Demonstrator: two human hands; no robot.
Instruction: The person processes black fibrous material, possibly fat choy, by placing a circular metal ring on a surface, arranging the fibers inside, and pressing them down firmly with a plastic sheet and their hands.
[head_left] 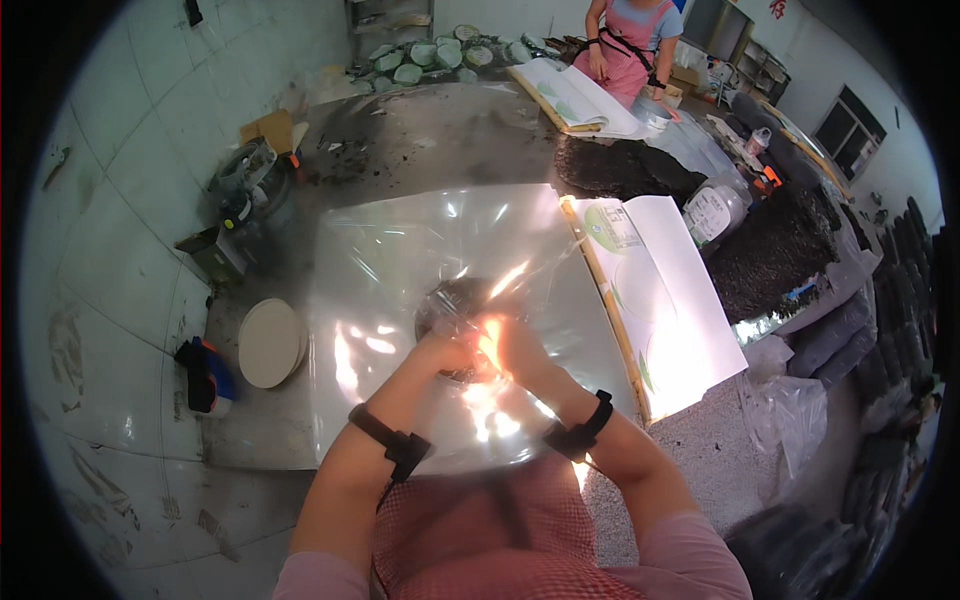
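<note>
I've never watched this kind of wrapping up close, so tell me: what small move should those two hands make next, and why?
Probably fold the film further over the dark round cake. The left hand and right hand meet at its near edge with film bunched between them, while most of the sheet lies flat and the far side looks uncovered. Glare hides the fingers' exact grip.

A clear film sheet (400, 250) lies on the bench (420, 130), near the person. A round cake (455, 300) sits at the sheet's centre, under both hands: left hand (445, 352) to its left, right hand (510, 345) to its right. A round disc (270, 342) lies on the bench left of the sheet. A stack of paper sheets (660, 300) lies right of the sheet. A loose leaf pile (620, 165) lies farther off, with a jar (712, 208) to its right. A second paper stack (575, 95) lies at the far end, before another person (630, 40).
</note>
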